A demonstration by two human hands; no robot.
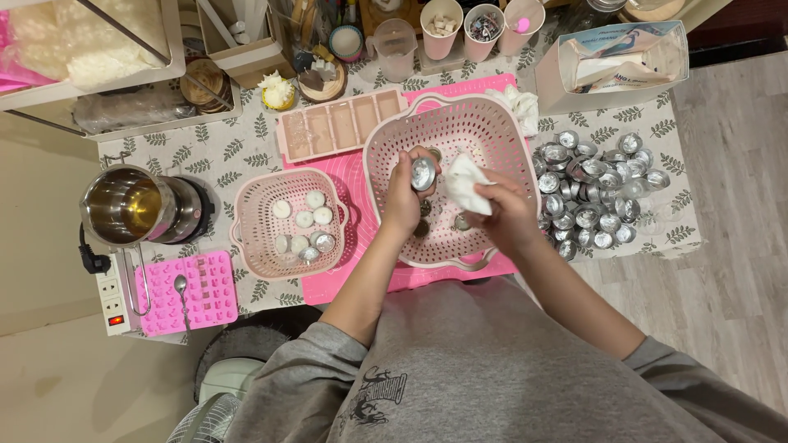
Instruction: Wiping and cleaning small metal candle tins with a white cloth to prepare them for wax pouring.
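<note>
The left hand (404, 193) holds a little metal cup (423, 173) over the big pink basket (386, 148) at the table's middle. The right hand (505, 215) grips a white cloth (466, 184) just beside the cup, on its right, almost touching.

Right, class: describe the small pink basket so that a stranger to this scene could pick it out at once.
Start at the big round pink basket under the hands. Left of it sits the small pink basket, squarer and handled. It alone holds white filled candle cups.
</note>
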